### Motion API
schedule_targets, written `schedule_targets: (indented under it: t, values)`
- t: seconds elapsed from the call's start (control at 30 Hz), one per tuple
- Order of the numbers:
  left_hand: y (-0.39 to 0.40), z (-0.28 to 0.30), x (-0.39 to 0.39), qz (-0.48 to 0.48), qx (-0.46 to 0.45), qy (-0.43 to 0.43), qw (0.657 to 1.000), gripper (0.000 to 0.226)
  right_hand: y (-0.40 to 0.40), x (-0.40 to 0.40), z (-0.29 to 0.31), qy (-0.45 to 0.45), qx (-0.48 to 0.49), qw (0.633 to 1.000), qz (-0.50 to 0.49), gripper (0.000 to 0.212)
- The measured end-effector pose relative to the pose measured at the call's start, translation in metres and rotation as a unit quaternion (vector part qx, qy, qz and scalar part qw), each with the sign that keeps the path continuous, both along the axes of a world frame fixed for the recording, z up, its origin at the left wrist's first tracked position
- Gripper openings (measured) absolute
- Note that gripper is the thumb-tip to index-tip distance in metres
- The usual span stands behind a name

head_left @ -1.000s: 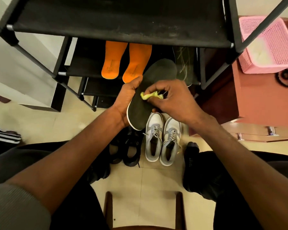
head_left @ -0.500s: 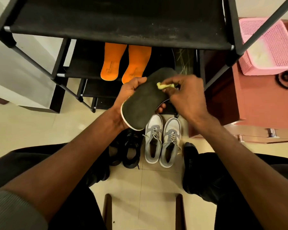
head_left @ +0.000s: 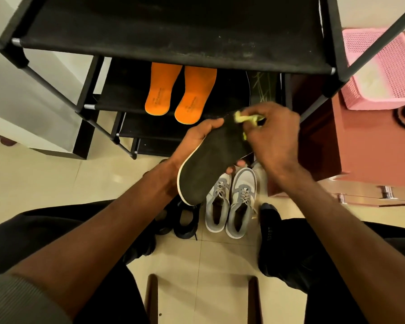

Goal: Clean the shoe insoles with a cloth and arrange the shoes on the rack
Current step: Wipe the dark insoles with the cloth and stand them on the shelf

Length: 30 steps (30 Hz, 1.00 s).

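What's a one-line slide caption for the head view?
Left hand holds a dark insole while right hand wipes its toe end with a yellow cloth, before a black shoe rack.

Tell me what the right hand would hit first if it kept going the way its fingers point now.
Probably the toe end of the black insole, already under the right hand and its yellow cloth. Past that, the orange insoles on the rack shelf lie in line, though depth is unclear.

The dark insole (head_left: 211, 164) looks matt and fuzzy. The rack's shelf (head_left: 173, 26) is black cloth. Floor tiles (head_left: 45, 181) shine glossy.
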<state>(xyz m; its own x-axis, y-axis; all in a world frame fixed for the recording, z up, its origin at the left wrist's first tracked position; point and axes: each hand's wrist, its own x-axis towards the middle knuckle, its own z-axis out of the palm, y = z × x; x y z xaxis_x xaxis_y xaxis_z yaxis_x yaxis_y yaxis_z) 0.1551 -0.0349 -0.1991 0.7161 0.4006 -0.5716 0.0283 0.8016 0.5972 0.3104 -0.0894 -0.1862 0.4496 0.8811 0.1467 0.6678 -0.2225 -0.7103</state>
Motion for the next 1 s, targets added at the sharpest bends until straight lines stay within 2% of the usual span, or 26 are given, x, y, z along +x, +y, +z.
schedule_targets:
  t: [0.13,0.2,0.27,0.33,0.4,0.5,0.6,0.67,0.77,0.83,0.9,1.0]
  values:
    - [-0.007,0.010,-0.003,-0.028,-0.021,-0.034,0.999,0.056,0.004,0.027,0.000,-0.023,0.030,0.993,-0.115,0.024]
    - [-0.007,0.013,-0.007,-0.019,-0.020,-0.038,0.999,0.055,0.005,0.026,0.000,-0.003,0.050,0.995,-0.088,0.023]
    - [-0.005,0.013,-0.007,-0.008,-0.005,-0.044,0.999,0.057,0.006,0.019,0.002,0.006,0.071,0.997,-0.007,0.021]
    - [-0.004,0.017,-0.009,-0.011,0.003,-0.044,0.999,0.056,0.006,0.016,0.004,-0.027,0.090,0.995,0.045,0.019]
    - [0.000,0.020,-0.010,-0.021,0.008,-0.051,0.998,0.055,0.006,0.024,0.006,-0.058,0.094,0.994,0.012,0.021]
    - [0.004,0.021,-0.013,-0.007,0.016,-0.046,0.999,0.053,0.004,0.036,0.009,-0.034,0.057,0.997,-0.041,0.023]
    - [0.006,0.022,-0.011,0.050,0.019,-0.036,0.998,0.053,-0.003,0.020,0.008,-0.030,-0.001,0.999,0.021,0.025]
    - [0.007,0.023,-0.010,0.106,0.027,-0.008,0.994,0.041,-0.007,0.002,0.008,0.019,-0.046,0.995,0.089,0.023]
    - [0.007,0.018,-0.008,0.178,0.011,0.024,0.984,0.031,-0.010,-0.011,0.011,0.150,-0.104,0.972,0.148,0.020]
    - [0.007,0.018,-0.008,0.191,-0.002,0.028,0.981,0.031,-0.008,-0.008,0.014,0.238,-0.102,0.959,0.117,0.020]
    - [0.008,0.018,-0.008,0.194,-0.007,0.037,0.980,0.034,-0.007,0.000,0.016,0.322,-0.100,0.940,0.052,0.029]
    - [0.011,0.017,-0.008,0.190,0.008,0.028,0.981,0.036,-0.010,0.007,0.016,0.370,-0.107,0.923,0.006,0.038]
